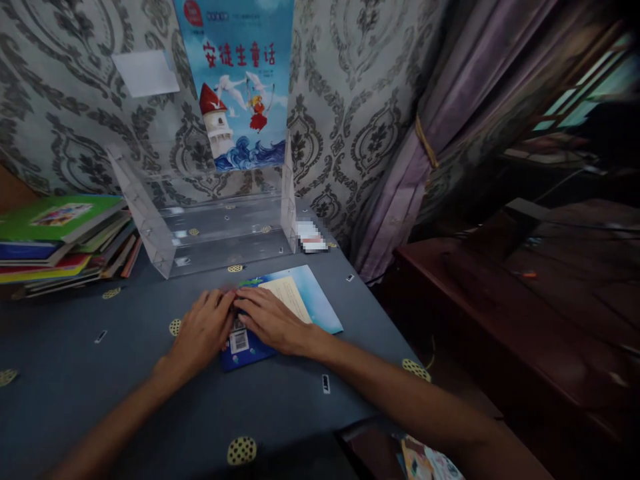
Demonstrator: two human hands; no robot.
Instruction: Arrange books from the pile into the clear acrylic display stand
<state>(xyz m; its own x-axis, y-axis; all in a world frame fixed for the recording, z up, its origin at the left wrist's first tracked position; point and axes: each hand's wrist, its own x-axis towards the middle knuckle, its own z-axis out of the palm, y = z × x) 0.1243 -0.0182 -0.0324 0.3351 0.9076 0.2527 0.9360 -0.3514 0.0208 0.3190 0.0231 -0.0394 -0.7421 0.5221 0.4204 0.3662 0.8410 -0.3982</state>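
A thin blue book (pixel 320 300) with a cream text panel and a barcode lies flat on the dark patterned tablecloth. My left hand (pixel 205 327) rests at the book's left edge, its fingers close together and partly hidden; whether it grips the edge cannot be made out. My right hand (pixel 273 320) lies palm down across the book's left part, fingers stretched out, with the fingertips meeting my left hand. Behind the book stands a clear acrylic rack (pixel 227 247) with stepped shelves. A blue picture book (pixel 250 120) with a red-roofed tower on its cover is upright above the rack.
Stacked books (pixel 65 227), a green one on top, sit at the table's left. A small whitish item (pixel 311 235) lies right of the rack. A purple curtain (pixel 395 180) hangs at the right, beside a dark red wooden surface (pixel 480 313). More books (pixel 430 460) show below the table edge.
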